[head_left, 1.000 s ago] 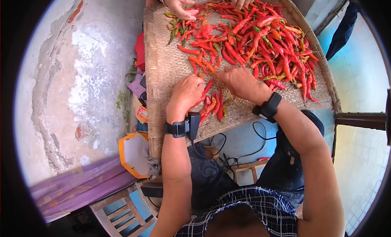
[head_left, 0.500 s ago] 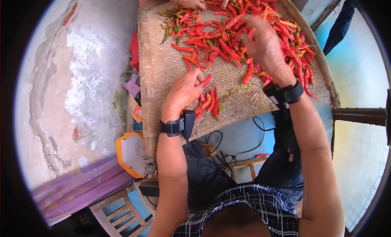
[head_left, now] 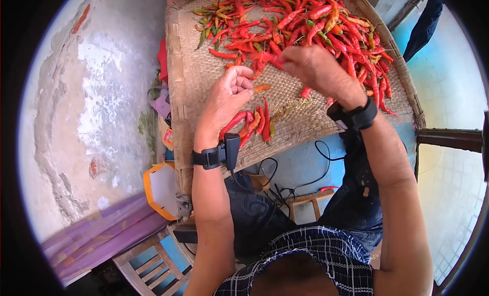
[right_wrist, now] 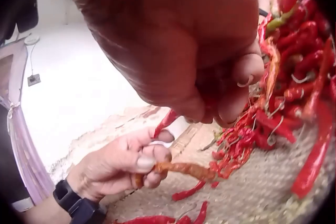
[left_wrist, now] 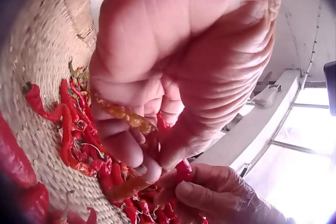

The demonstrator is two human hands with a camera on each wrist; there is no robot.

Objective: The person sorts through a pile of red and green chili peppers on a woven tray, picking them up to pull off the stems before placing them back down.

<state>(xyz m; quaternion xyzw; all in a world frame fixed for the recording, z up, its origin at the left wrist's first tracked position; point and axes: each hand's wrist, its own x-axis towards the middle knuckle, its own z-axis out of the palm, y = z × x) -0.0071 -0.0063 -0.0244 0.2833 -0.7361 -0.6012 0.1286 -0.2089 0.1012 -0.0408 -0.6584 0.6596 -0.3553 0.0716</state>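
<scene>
In the head view, my left hand (head_left: 226,100) holds an orange pepper (head_left: 262,88) between curled fingers, above a small group of peppers (head_left: 266,124) on the woven tray (head_left: 178,67). My right hand (head_left: 320,72) pinches a red pepper (head_left: 272,59) at the near-left edge of the large pile (head_left: 351,41). The right wrist view shows the orange pepper (right_wrist: 189,170) sticking out of my left hand (right_wrist: 123,163), with the red pepper (right_wrist: 167,121) between both hands. Two orange-toned peppers (left_wrist: 126,118) show at my left fingers in the left wrist view.
Another person's arm and hands are partly visible at the tray's far edge. The tray's raised rim (head_left: 402,72) curves along the right. Pale bits (head_left: 300,103) lie on the weave. Beneath are cables (head_left: 326,153) and a wooden stool (head_left: 305,198); a wall (head_left: 102,107) stands at left.
My right hand has come back leftward from over the pile with a red pepper. My left hand now holds an orange pepper; a red one lies beside the small group. The other person's hands have drawn back.
</scene>
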